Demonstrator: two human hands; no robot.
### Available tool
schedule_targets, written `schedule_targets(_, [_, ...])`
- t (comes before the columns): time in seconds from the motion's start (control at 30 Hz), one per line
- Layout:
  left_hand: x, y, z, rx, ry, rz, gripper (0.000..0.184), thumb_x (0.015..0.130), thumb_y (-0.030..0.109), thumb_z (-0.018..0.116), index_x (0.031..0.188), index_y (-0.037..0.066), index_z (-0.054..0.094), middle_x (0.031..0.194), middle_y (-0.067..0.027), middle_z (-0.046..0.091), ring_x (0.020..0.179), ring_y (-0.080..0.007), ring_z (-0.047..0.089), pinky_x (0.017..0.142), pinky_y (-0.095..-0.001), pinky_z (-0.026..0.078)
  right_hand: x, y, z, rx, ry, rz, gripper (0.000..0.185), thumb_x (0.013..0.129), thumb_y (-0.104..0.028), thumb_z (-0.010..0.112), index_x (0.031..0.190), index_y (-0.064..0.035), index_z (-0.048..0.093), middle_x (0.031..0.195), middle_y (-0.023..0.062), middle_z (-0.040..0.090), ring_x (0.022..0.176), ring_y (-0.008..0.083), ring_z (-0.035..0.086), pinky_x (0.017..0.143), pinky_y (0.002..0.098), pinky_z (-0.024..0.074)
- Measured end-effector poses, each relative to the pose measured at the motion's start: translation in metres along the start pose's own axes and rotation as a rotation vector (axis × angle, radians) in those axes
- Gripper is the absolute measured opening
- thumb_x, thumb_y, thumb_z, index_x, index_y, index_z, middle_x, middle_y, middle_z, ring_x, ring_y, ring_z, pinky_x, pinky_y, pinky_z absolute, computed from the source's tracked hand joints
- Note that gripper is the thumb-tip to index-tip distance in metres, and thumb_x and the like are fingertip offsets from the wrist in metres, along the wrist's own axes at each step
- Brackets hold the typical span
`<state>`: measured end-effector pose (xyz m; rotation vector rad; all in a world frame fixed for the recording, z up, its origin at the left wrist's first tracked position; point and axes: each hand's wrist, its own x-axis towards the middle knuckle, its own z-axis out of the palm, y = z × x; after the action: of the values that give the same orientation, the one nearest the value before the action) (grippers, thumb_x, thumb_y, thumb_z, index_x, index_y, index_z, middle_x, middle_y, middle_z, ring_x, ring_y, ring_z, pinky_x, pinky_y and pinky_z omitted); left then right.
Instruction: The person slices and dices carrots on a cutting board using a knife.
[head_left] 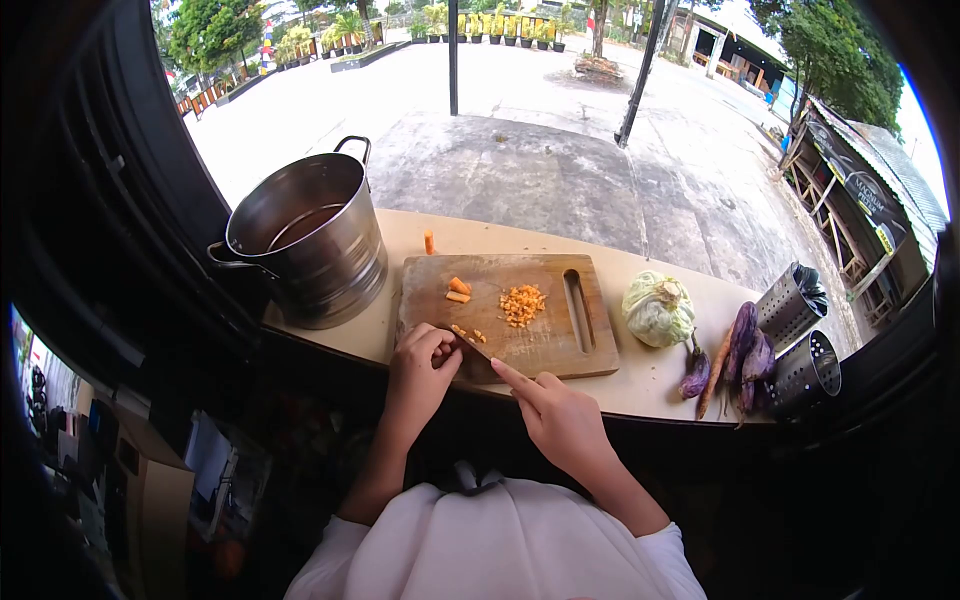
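A wooden cutting board [550, 345] lies on the counter. My right hand [555, 415] is closed round a knife [472, 343], its index finger stretched along the top. The blade reaches left over the board, close to my left hand. My left hand [425, 360] rests at the board's lower left with curled fingers; what they hold, if anything, is hidden. Small orange pieces [470, 333] lie beside the blade. Farther up the board are a pile of diced carrot [522, 305] and larger carrot pieces [458, 290].
On the counter [400, 235], a large metal pot [310, 240] stands left and a carrot piece [429, 242] behind the board. Rightward are a cabbage [658, 308], purple eggplants [742, 340], a long carrot [715, 378] and two perforated metal holders [805, 375].
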<state>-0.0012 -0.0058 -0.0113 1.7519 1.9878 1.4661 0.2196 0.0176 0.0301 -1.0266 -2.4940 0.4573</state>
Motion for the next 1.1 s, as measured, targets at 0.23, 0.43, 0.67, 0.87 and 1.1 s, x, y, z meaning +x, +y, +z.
schedule_targets(0.23, [0.0,-0.001,-0.009,-0.108,-0.04,-0.023,0.013,0.084,-0.001,0.078,0.094,0.0,0.071,0.087,-0.0083,0.063,0.077,-0.0203,0.063,0.072,-0.0325,0.052,-0.007,0.003,-0.003,0.015,0.015,-0.05,0.056,0.098,-0.013,0.062,0.151,-0.0305,0.054,0.08,0.0089,0.058,0.062,0.0287,0.063,0.058,0.0407,0.0526])
schedule_targets(0.43, [0.0,-0.001,-0.006,-0.039,-0.019,-0.035,0.013,0.083,0.0,0.078,0.094,0.0,0.071,0.086,-0.0086,0.063,0.074,-0.0202,0.063,0.069,-0.0329,0.053,-0.006,0.003,-0.002,-0.01,-0.01,-0.045,0.058,0.098,-0.014,0.063,0.152,-0.0311,0.053,0.081,0.0088,0.059,0.062,0.0287,0.063,0.057,0.0407,0.0527])
schedule_targets(0.67, [0.001,-0.002,-0.003,-0.028,-0.002,-0.041,0.013,0.082,0.002,0.078,0.092,0.001,0.071,0.083,-0.0082,0.061,0.073,-0.0207,0.062,0.068,-0.0337,0.053,-0.002,0.003,0.004,-0.013,0.006,-0.051,0.057,0.098,-0.014,0.062,0.152,-0.0322,0.053,0.081,0.0091,0.059,0.062,0.0296,0.063,0.057,0.0418,0.053])
schedule_targets(0.87, [0.0,0.0,-0.003,-0.01,0.007,-0.038,0.012,0.081,0.002,0.078,0.09,0.002,0.071,0.081,-0.0074,0.06,0.072,-0.0205,0.06,0.067,-0.0334,0.052,0.003,0.002,0.002,0.004,-0.019,0.008,0.054,0.1,-0.014,0.061,0.15,-0.0307,0.056,0.08,0.01,0.059,0.068,0.0303,0.063,0.063,0.0425,0.052])
schedule_targets(1.1, [0.0,0.002,-0.002,0.011,0.011,-0.041,0.013,0.081,0.002,0.078,0.091,0.002,0.07,0.081,-0.0072,0.06,0.073,-0.0212,0.06,0.068,-0.0343,0.052,-0.005,-0.003,-0.007,0.021,-0.025,0.015,0.053,0.1,-0.012,0.061,0.149,-0.0294,0.057,0.079,0.0098,0.058,0.068,0.0293,0.063,0.064,0.0416,0.0513])
